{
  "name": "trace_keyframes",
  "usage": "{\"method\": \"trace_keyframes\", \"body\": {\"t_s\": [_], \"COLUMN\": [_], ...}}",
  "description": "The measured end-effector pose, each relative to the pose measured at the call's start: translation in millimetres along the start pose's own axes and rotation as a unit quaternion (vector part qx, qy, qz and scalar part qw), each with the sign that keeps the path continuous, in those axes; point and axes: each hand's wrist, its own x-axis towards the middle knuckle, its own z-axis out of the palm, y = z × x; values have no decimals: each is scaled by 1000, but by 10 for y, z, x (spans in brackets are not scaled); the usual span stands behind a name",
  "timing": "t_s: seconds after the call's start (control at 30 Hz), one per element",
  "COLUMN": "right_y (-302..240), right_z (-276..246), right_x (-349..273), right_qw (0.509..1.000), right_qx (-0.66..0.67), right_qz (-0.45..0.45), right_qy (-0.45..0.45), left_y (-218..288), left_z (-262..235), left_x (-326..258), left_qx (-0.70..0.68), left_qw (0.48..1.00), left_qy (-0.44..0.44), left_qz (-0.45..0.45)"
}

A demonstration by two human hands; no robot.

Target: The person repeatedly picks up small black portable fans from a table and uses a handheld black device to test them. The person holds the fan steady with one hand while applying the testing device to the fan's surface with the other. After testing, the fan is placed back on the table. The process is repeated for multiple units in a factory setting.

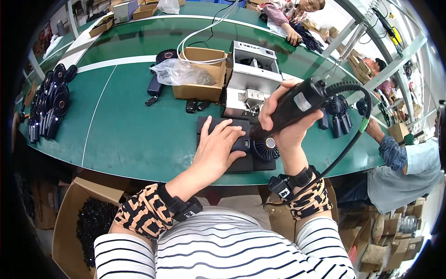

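Note:
My right hand (290, 114) is wrapped round a black electric screwdriver (297, 104), tilted so its tip end points down and left. A black cable runs from its upper end. Below it lies a dark handheld fan (266, 148), its round grille toward the right, resting on a black foam block (241, 163). My left hand (218, 146) lies with fingers spread over the fan's handle and the block, pressing on them. The screwdriver's tip meets the fan near where handle and head join; the exact contact is hidden.
A metal machine (254, 69) stands just beyond the block, beside a cardboard box (204, 79) holding a plastic bag of screws. Several fans (53, 102) are piled at left, more (338, 111) at right. A carton of black parts (93, 223) sits lower left. Co-workers are across and at right.

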Motion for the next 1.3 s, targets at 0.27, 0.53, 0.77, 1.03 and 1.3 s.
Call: {"method": "trace_keyframes", "body": {"t_s": [0.27,0.53,0.77,1.03,1.3], "right_y": [53,-104,29,-248,-227], "right_z": [-20,1,-15,126,166], "right_x": [-62,655,654,114,-154], "right_qw": [999,981,983,987,991], "right_qx": [-10,-125,-122,-135,-110], "right_qz": [-17,-148,-129,-82,-65], "right_qy": [28,23,47,-1,46], "left_y": [-1,9,-3,-21,-1], "left_z": [1,3,5,27,13], "left_x": [-4,-1,9,-42,-7], "left_qx": [10,17,20,22,26], "left_qw": [1000,1000,1000,1000,1000], "left_qy": [4,2,4,14,9], "left_qz": [-3,-2,0,3,3]}}
